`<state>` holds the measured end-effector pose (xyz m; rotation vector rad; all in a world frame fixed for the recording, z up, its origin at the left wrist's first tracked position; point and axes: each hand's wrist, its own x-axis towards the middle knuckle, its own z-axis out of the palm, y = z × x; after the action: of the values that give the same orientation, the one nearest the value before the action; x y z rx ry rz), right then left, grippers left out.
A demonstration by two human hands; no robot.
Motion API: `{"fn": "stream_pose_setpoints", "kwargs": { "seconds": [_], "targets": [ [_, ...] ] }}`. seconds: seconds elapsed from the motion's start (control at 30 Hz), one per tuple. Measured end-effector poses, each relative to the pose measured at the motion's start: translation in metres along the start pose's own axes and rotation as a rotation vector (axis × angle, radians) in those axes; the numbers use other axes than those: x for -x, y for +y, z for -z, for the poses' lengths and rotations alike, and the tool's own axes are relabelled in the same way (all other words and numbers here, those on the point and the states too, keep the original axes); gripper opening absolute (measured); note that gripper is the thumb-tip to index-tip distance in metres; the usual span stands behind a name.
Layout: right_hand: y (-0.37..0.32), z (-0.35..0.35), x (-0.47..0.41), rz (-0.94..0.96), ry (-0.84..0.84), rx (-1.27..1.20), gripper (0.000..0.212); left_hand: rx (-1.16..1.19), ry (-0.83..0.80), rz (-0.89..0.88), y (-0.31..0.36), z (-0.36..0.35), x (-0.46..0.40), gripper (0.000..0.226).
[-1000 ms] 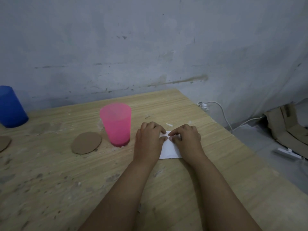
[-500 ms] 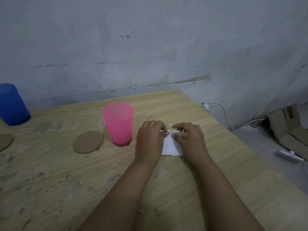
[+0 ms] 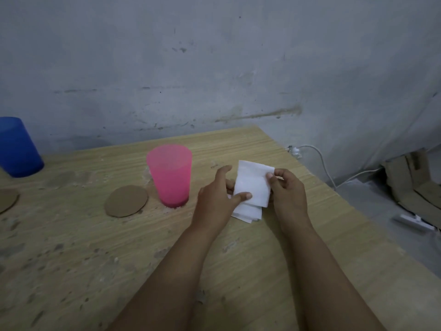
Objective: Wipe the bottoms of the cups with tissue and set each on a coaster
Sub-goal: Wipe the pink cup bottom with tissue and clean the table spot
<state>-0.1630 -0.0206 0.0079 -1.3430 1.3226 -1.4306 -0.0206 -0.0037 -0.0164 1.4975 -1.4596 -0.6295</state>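
Both hands pinch one white tissue [image 3: 253,185] at frame centre, lifted above tissue stack [image 3: 247,212] on table [image 3: 238,259]. Right hand [image 3: 287,193] grips right edge; left hand [image 3: 218,199] thumb on lower left corner, forefinger extended. Pink cup [image 3: 170,174] upright just left, coaster [image 3: 126,200] beside it. Blue cup [image 3: 17,147] far left, second coaster [image 3: 7,199] at left edge.

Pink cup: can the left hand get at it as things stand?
Probably yes. The pink cup stands just left of the left hand, bare table between, but that hand's thumb pins the tissue.

Pink cup [image 3: 170,174], white tissue [image 3: 253,185]
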Motion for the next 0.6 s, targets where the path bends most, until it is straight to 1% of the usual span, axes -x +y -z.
{"fn": "stream_pose_setpoints", "kwargs": {
  "seconds": [0.13,0.2,0.37,0.4,0.47,0.53,0.6],
  "targets": [
    [0.003,0.001,-0.002,-0.017,0.035,0.019,0.013,-0.039,-0.036,-0.005,0.004,0.004,0.004,0.043],
    [0.005,0.001,-0.003,-0.006,0.042,0.032,0.013,-0.051,-0.043,-0.008,0.005,0.005,0.005,0.039],
    [0.008,0.002,-0.008,-0.004,0.111,0.057,0.013,-0.165,-0.108,-0.056,0.007,0.006,0.006,0.052],
    [0.009,0.003,-0.010,-0.012,0.118,0.063,0.014,-0.191,-0.121,-0.071,0.007,0.006,0.007,0.050],
    [0.012,0.005,-0.012,-0.029,0.133,0.075,0.012,-0.252,-0.139,-0.113,0.009,0.006,0.006,0.036],
    [0.014,0.005,-0.013,-0.050,0.161,0.080,0.009,-0.379,-0.154,-0.181,0.013,0.006,0.007,0.020],
    [0.015,0.004,-0.014,-0.080,0.191,0.079,0.010,-0.510,-0.139,-0.244,0.015,0.001,0.009,0.014]
  ]
}}
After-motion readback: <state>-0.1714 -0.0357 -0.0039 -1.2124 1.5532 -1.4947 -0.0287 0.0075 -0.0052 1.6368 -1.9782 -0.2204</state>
